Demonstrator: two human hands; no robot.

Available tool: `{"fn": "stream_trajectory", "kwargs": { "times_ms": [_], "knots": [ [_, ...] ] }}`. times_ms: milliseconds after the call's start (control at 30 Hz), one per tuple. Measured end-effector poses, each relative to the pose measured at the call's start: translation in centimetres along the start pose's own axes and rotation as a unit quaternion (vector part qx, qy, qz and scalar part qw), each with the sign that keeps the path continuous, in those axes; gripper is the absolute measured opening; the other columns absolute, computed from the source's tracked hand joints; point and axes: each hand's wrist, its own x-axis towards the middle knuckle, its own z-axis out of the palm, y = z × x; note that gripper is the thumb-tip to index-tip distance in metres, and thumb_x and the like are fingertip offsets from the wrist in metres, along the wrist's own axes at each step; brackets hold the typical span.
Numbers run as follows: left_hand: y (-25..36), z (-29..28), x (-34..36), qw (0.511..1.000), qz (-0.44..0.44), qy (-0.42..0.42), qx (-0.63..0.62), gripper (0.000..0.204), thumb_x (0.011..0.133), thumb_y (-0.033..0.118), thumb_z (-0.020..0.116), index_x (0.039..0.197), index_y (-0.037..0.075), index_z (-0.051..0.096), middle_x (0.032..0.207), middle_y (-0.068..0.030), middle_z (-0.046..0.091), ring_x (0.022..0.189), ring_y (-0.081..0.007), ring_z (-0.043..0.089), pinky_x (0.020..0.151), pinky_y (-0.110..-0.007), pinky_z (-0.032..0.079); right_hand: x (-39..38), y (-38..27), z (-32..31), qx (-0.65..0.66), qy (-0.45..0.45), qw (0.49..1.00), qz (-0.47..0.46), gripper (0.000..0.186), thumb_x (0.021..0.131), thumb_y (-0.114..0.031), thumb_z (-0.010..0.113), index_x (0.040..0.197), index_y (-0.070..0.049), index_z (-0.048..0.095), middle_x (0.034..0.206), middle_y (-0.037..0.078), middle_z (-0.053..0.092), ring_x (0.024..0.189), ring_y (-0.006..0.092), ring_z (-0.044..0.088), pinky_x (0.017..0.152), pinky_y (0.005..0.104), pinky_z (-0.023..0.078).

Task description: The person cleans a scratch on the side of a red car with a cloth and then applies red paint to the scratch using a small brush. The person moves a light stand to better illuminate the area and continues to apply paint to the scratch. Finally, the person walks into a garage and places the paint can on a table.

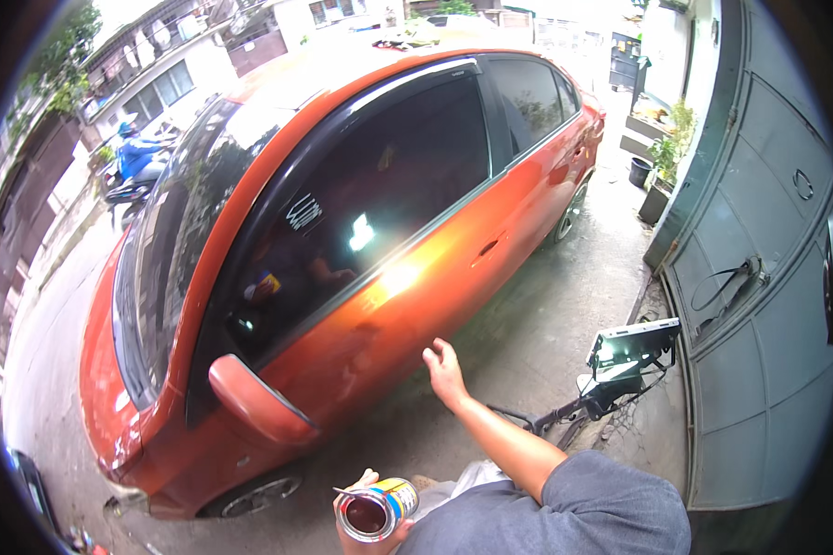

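My left hand (355, 529) is closed around an open can (395, 499) with a colourful label and dark brown contents, a thin handle resting across its rim. My right hand (442, 370) is raised beside an orange sedan (477, 231), fingers apart and slightly curled, holding nothing; I cannot tell that it touches the door. The car's side mirror (259, 400) juts out left of that hand, and the dark front window (361, 176) above it shows reflections.
A lamp stand with bright panels (627, 356) is at my right, before a grey metal gate (759, 388). Potted plants (665, 162) and a black bucket (639, 171) line the wall farther back. A person in blue on a motorbike (139, 157) is on the street beyond the car.
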Motion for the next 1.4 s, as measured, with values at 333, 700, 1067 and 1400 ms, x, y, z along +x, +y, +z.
{"fn": "stream_trajectory", "kwargs": {
  "times_ms": [333, 700, 1067, 1400],
  "knots": [
    [3.1, -3.2, 17.8, 0.990, -0.097, -0.050, -0.094, 0.088, 0.070, 0.011, 0.097, 0.147, 0.000, 0.054, 0.148, -0.0156, 0.061, 0.138, -0.0278, 0.058, 0.119, -0.045, 0.045, 32.2, -29.8, 1.7, 0.014, 0.123, 0.938, -0.324, 0.069, 0.108, -0.036, 0.066, 0.157, 0.006, 0.039, 0.153, 0.026, 0.049, 0.132, 0.0311, 0.059, 0.110, 0.0406, 0.050],
    [5.3, -0.3, 37.4, 0.979, -0.120, 0.012, -0.165, 0.096, 0.072, 0.012, 0.098, 0.149, 0.002, 0.044, 0.153, -0.0228, 0.054, 0.139, -0.0323, 0.057, 0.118, -0.049, 0.048, 75.2, -50.7, 4.5, -0.360, 0.073, 0.836, -0.408, 0.035, 0.098, -0.019, 0.065, 0.129, -0.004, 0.070, 0.131, 0.025, 0.070, 0.128, 0.0391, 0.065, 0.109, 0.0445, 0.051],
    [2.5, 1.7, 46.9, 0.987, -0.078, 0.043, -0.130, 0.101, 0.070, 0.020, 0.099, 0.151, -0.003, 0.044, 0.150, -0.0255, 0.057, 0.134, -0.0356, 0.062, 0.114, -0.050, 0.050, 79.4, -52.8, 12.0, -0.671, 0.000, 0.695, -0.258, 0.044, 0.095, -0.046, 0.070, 0.117, -0.010, 0.081, 0.119, 0.015, 0.079, 0.120, 0.0311, 0.072, 0.099, 0.0490, 0.056],
    [2.0, 2.3, 50.9, 0.981, -0.098, 0.001, -0.166, 0.099, 0.070, 0.021, 0.101, 0.150, -0.002, 0.046, 0.149, -0.0245, 0.057, 0.134, -0.0338, 0.062, 0.115, -0.049, 0.050, 85.5, -52.0, 18.3, -0.490, 0.011, 0.818, -0.302, 0.026, 0.094, -0.017, 0.065, 0.110, -0.003, 0.079, 0.110, 0.022, 0.078, 0.104, 0.0370, 0.077, 0.092, 0.0448, 0.061]
  ]
}}
